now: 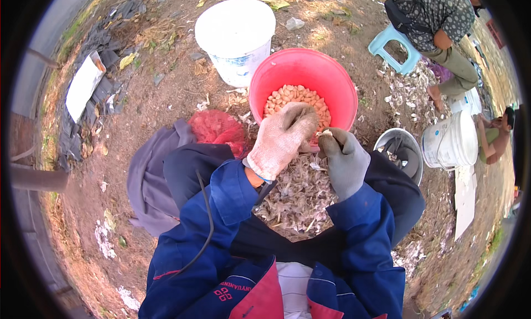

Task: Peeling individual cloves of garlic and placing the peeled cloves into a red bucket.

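Between my legs stands a red plastic bucket with many peeled garlic cloves on its bottom. My left hand, in a soiled pale knit glove, is over the bucket's near side with its fingers curled; whatever it may hold is hidden. Close on its right, my right hand wears a grey glove and pinches a small whitish garlic piece between thumb and fingers. A heap of dry garlic skins lies on the ground below both hands.
A white bucket stands behind the red one. Left are red mesh netting and grey cloth. A metal pail and white bucket are at right. One person is near a blue stool; another is farther right.
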A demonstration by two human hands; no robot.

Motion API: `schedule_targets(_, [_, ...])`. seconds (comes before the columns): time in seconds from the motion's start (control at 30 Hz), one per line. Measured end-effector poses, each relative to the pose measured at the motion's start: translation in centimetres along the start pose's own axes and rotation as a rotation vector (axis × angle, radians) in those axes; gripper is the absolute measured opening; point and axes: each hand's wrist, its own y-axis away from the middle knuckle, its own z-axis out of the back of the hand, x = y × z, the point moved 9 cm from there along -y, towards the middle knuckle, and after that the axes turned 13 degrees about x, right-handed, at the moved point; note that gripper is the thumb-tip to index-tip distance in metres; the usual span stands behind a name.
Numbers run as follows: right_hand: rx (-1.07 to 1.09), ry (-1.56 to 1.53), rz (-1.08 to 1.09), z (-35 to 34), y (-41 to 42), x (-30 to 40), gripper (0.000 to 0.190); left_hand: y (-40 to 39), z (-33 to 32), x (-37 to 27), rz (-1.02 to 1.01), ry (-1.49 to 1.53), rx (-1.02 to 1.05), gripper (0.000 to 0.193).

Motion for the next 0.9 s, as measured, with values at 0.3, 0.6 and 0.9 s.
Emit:
schedule_targets(0.3, [0.081, -0.037, -0.059, -1.1, 0.3, -1.9, 0.021, -0.3, -1.9, -0.4, -0.176, -0.430, 0.093, 0.022])
schedule_targets(0.6, [-0.006, 0.285, 0.238, -0.4, 0.8, 1.0, 0.012, -0.8, -2.0, 1.5, 0.115, -0.073, 0.149, 0.026])
schedule_targets(0.9, [0.016, 0.089, 0.076, -0.1, 0.4, 0.0, 0.012, -1.2, -2.0, 4.6, 0.238, 0.334, 0.201, 0.025])
